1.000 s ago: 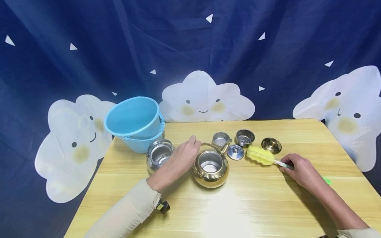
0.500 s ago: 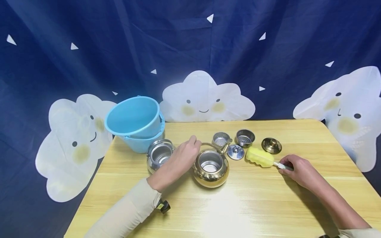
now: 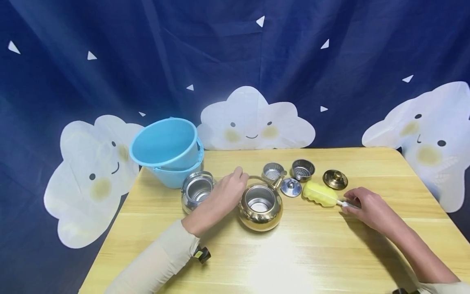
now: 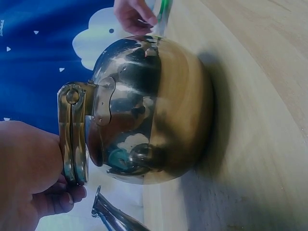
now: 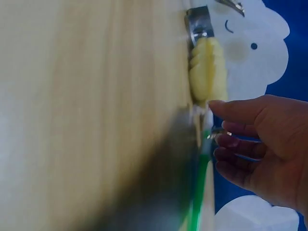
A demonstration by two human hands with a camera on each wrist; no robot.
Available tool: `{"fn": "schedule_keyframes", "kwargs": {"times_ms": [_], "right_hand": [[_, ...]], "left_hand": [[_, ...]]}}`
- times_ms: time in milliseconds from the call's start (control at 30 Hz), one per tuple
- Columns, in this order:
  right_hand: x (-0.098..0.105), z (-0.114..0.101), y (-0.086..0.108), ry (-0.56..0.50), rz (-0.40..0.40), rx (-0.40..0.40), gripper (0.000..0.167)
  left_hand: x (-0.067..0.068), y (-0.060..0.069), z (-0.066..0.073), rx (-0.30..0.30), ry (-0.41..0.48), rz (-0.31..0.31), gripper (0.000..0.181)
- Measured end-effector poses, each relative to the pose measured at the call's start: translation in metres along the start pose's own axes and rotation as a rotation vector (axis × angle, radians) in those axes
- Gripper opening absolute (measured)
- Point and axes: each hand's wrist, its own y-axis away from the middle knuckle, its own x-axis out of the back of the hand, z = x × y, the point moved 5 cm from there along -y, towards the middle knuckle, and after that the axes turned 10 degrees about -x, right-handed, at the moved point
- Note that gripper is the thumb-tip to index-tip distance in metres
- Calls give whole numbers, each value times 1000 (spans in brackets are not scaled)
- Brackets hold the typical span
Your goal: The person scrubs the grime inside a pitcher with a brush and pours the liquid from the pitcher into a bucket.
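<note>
My left hand [image 3: 229, 190] holds the raised handle of a gold kettle [image 3: 260, 218], fingers curled round it in the left wrist view. The kettle stands lidless on the wooden table. My right hand [image 3: 369, 206] is at the white stem of a yellow sponge brush [image 3: 319, 194], which lies on the table. In the right wrist view its thumb tip touches the stem while the other fingertips stay apart from the green handle [image 5: 199, 183]. A silver kettle [image 3: 186, 200], also lidless, stands left of the gold one, partly behind my left hand.
Two nested light-blue buckets [image 3: 172, 175] stand at the back left. Behind the gold kettle lie a strainer [image 3: 273, 172], a second strainer [image 3: 302, 170], a silver lid [image 3: 291, 188] and a gold lid [image 3: 335, 179]. A blue cloud-printed curtain [image 3: 227, 49] hangs beyond the table edge.
The brush's handle end has swung down, and its green part is no longer seen past my right wrist. My right fingers have loosened on the stem. My left hand and the kettle have stayed still.
</note>
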Motion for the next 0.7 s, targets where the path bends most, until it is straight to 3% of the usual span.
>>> {"fn": "schedule_keyframes", "kwargs": {"times_ms": [200, 700], "right_hand": [[8, -21, -5, 9, 43, 50, 37], [8, -75, -25, -62, -61, 28, 44]], "left_hand": [[1, -1, 0, -3, -1, 3, 17], [0, -2, 0, -4, -21, -7, 16]]}}
